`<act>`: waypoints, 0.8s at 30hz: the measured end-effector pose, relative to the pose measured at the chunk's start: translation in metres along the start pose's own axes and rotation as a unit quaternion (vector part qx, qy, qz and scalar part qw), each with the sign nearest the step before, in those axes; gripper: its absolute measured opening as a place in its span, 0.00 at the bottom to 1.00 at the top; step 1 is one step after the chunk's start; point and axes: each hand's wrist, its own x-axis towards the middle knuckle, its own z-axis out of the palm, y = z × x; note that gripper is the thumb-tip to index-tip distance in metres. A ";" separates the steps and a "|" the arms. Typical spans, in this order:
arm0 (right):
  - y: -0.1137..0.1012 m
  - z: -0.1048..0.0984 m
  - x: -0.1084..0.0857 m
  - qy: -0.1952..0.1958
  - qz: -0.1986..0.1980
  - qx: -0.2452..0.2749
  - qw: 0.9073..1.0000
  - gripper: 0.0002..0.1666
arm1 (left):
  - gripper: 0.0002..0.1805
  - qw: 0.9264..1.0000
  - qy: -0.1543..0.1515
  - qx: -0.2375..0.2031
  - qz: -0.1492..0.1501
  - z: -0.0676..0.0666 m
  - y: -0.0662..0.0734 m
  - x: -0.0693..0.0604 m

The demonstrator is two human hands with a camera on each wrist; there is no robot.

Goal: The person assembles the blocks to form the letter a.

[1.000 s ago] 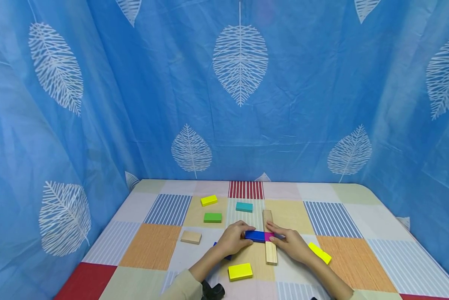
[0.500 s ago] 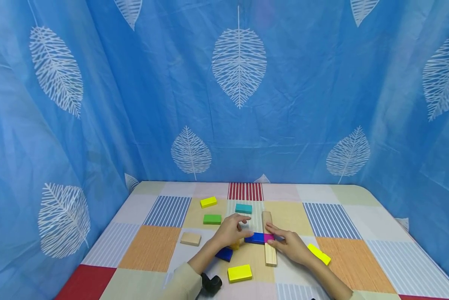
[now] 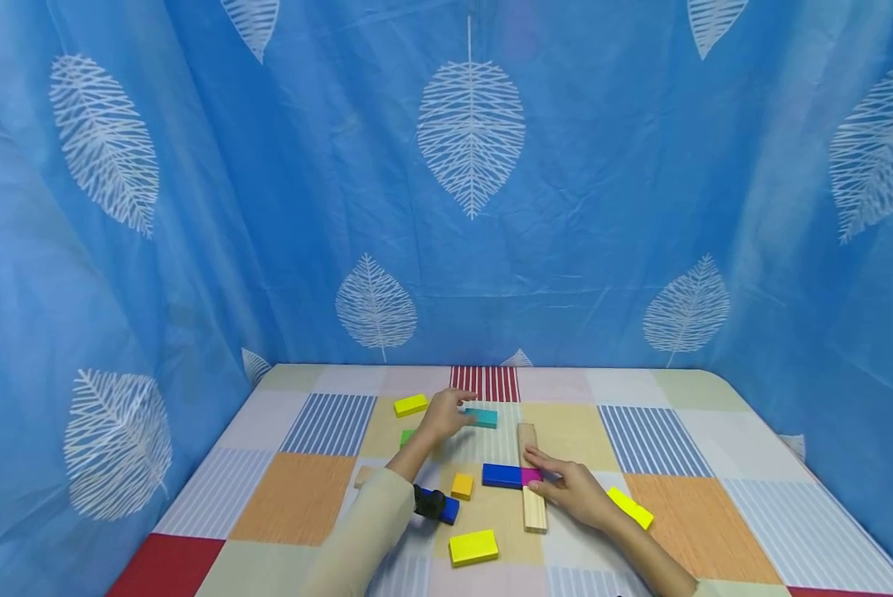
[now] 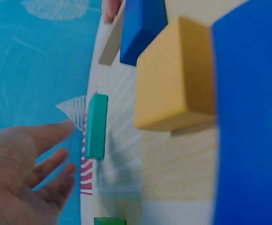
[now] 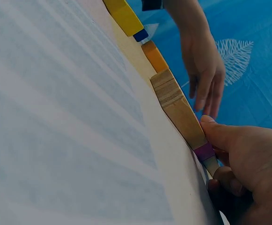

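My left hand [image 3: 446,414] reaches over the table's far part with fingers apart, its fingertips at the left end of a teal block [image 3: 485,418]. In the left wrist view a gap shows between those fingers and the teal block [image 4: 96,126]. My right hand [image 3: 575,489] rests beside a row made of a plain wooden block [image 3: 526,438], a magenta block [image 3: 531,476] and another wooden block [image 3: 534,512]. Its straight fingers touch the far wooden block, and the thumb lies at the magenta one. A blue block [image 3: 502,475] abuts the magenta block's left side.
An orange block [image 3: 462,486] and a second blue block [image 3: 450,511] lie left of the row. Yellow blocks lie in front [image 3: 473,547], at right [image 3: 630,507] and at back left [image 3: 411,405]. My left forearm partly covers a green block [image 3: 406,435] and a wooden block [image 3: 363,476].
My left hand has let go of the blue block and moved away to the far left, up to the teal block. The orange block has come into view. My right hand stays at the row.
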 end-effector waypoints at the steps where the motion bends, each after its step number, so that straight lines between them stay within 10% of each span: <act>1: 0.000 0.001 0.000 -0.001 0.001 -0.002 1.000 0.30 | 0.22 1.000 -0.011 0.001 -0.018 0.001 -0.001 0.002; 10: -0.001 0.002 0.002 0.003 0.002 -0.016 1.000 0.31 | 0.21 0.996 -0.030 0.015 -0.077 0.011 -0.009 0.009; 24: 0.001 0.002 0.000 0.004 0.008 -0.001 1.000 0.31 | 0.17 0.999 0.007 -0.032 -0.010 0.032 0.007 0.015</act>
